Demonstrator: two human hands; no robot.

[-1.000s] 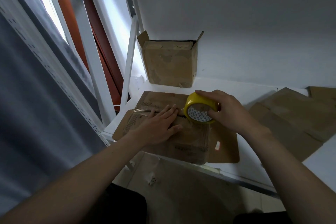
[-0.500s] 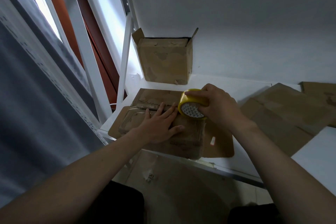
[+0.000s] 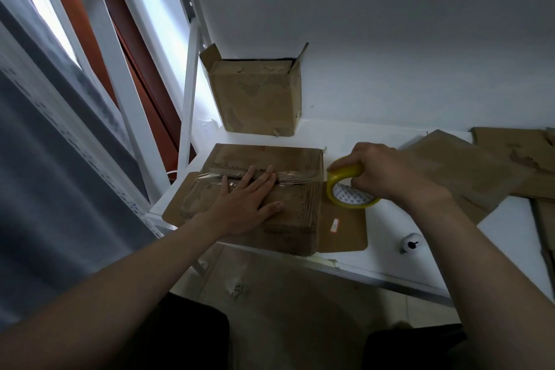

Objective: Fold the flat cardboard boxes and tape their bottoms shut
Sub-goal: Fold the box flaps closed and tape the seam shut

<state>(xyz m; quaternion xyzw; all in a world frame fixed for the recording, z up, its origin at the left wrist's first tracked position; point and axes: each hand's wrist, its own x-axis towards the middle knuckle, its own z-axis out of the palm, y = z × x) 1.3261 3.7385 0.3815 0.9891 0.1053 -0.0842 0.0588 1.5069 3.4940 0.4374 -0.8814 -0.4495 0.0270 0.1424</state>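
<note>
Cardboard box (image 3: 295,210): centre of the frame, on the white table (image 3: 390,231), its flaps folded shut on the upper face; one flap (image 3: 345,228) lies flat on the table at its right.
Strip (image 3: 300,178): clear tape along the seam, from the box's left edge to its right edge, where it meets the roll.
Left hand (image 3: 243,204): flat on the box, fingers straight and spread, fingertips on the strip.
Right hand (image 3: 387,174): just right of the box, fingers curled round the roll, gripping it.
Roll (image 3: 345,173): yellow, tilted, by the box's right edge, over the flap.
Second box (image 3: 258,99): upper centre, upright against the wall, top flaps open.
Flat boxes (image 3: 480,165): right of the frame, overlapping on the table.
White object (image 3: 410,243): small, lower right of the roll; too small to tell.
</note>
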